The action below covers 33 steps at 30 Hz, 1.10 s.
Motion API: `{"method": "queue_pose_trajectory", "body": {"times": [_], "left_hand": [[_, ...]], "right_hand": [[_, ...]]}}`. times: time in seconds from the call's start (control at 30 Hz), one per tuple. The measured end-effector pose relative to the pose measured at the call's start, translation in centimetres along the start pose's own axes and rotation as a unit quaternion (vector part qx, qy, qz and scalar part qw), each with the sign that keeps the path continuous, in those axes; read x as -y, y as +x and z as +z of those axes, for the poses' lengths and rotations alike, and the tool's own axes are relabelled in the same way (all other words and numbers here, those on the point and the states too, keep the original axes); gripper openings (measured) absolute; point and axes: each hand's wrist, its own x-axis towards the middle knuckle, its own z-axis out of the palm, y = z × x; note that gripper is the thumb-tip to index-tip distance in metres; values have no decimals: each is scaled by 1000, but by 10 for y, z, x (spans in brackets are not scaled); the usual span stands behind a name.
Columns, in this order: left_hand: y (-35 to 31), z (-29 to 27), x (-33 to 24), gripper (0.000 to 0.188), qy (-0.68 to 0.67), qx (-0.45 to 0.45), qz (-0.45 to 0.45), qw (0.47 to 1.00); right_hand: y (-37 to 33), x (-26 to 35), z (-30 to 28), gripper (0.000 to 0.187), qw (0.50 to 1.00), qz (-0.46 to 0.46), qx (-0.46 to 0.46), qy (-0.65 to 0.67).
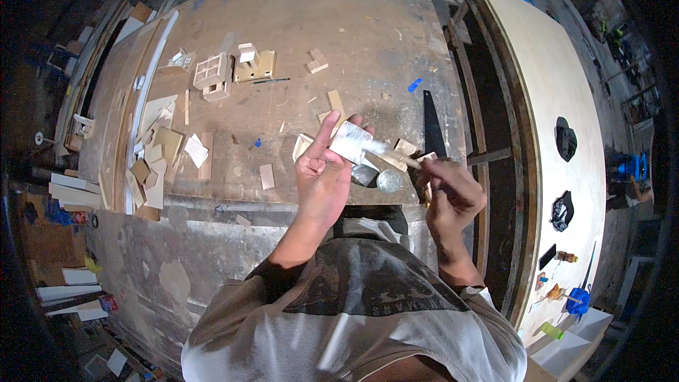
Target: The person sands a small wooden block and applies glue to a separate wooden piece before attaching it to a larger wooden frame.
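My left hand (320,173) is raised over the near edge of the worktable, its fingers holding a small white piece (346,139) from below and the side. In my right hand (456,191) is a brush (399,158) with a light wooden handle. Its pale tip, smeared by motion, reaches the right side of the white piece; whether it touches is hard to tell. Below the brush stands a small round container (389,180), whitish on top. Small wooden pieces (405,146) lie about it. A dark saw blade (432,124) rests beyond my right hand.
Small wooden model houses (212,74) stand at the far left of the worktable (283,21). Offcuts (166,145) pile up along its left side. To the right, past a dark gap, a long pale board (544,99) carries black objects (565,139) and small tools.
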Motion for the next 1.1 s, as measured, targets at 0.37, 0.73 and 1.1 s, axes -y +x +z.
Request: {"method": "queue_pose_trajectory", "body": {"times": [0.37, 0.73, 1.1], "left_hand": [[-4, 4, -1, 69, -24, -6, -12, 1000], [-4, 0, 0, 58, -33, 31, 8, 999], [-5, 8, 2, 59, -22, 24, -23, 999]], "right_hand": [[2, 5, 4, 28, 1000, -4, 16, 3], [-2, 4, 0, 20, 997, 65, 12, 40], [7, -2, -15, 14, 997, 41, 15, 67]]}}
